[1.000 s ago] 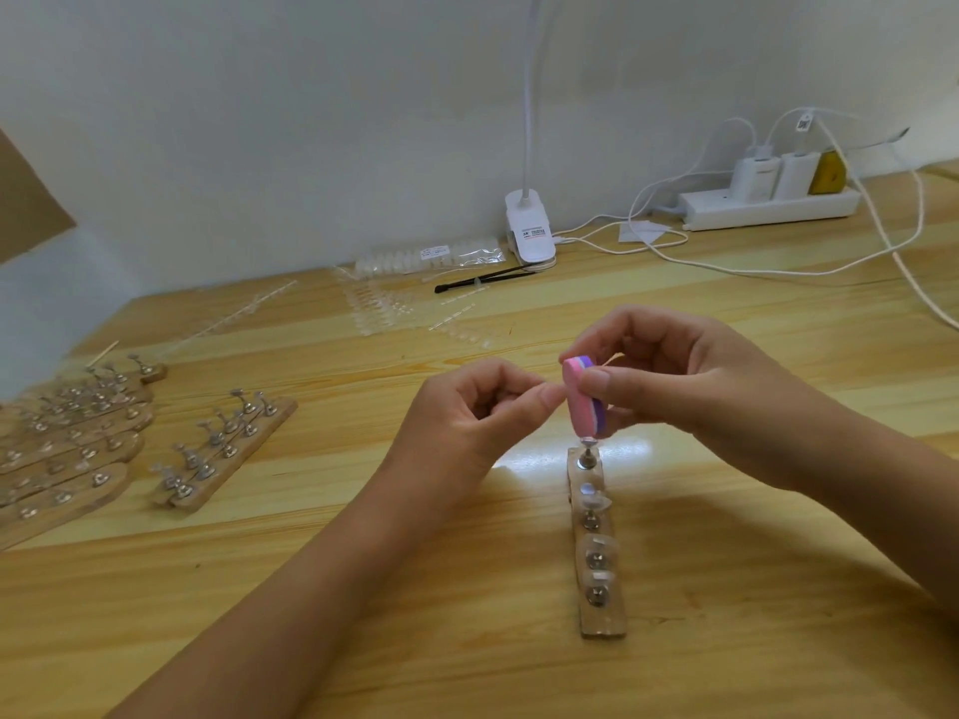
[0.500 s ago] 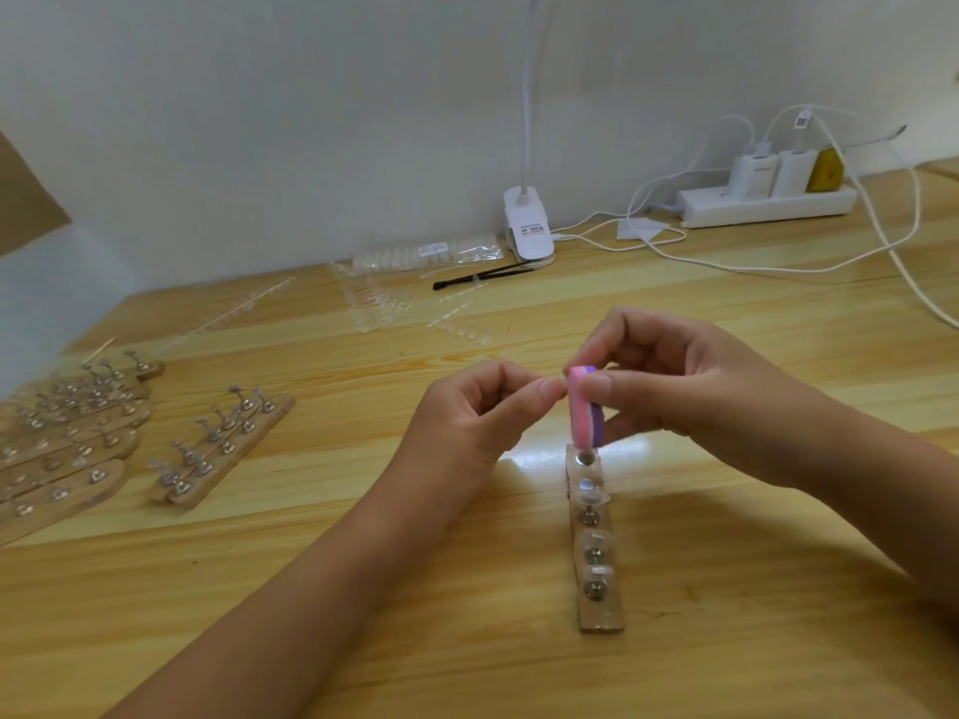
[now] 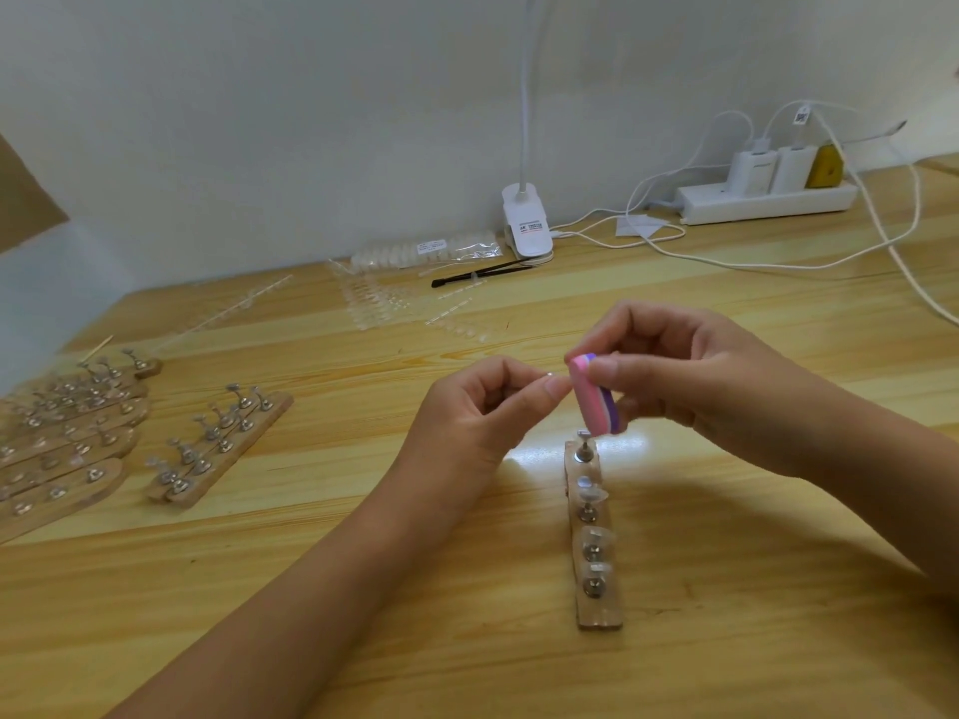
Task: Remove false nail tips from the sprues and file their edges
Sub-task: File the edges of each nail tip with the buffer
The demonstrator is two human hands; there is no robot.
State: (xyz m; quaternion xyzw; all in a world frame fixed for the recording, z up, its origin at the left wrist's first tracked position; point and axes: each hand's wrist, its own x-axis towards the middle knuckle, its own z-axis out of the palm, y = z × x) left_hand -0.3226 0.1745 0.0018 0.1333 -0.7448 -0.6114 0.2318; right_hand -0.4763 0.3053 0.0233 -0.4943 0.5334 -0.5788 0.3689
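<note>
My left hand (image 3: 482, 412) pinches a small clear nail tip (image 3: 549, 376) between thumb and forefinger. Its edge meets a pink and purple file block (image 3: 597, 399), which my right hand (image 3: 690, 376) grips between thumb and fingers. Both hands hover just above the far end of a wooden holder strip (image 3: 597, 604) with metal pegs, several of them carrying clear tips. Clear sprues with nail tips (image 3: 405, 308) lie flat further back on the table.
More wooden peg strips (image 3: 218, 448) and a fanned stack of them (image 3: 62, 448) lie at the left. At the back stand a bag of tips (image 3: 425, 249), black tweezers (image 3: 482, 275), a lamp clip (image 3: 526, 225) and a power strip (image 3: 768, 197) with trailing cables.
The file block has shifted slightly against the nail tip, tilting and sliding in my right hand. My left hand keeps its pinch in nearly the same place.
</note>
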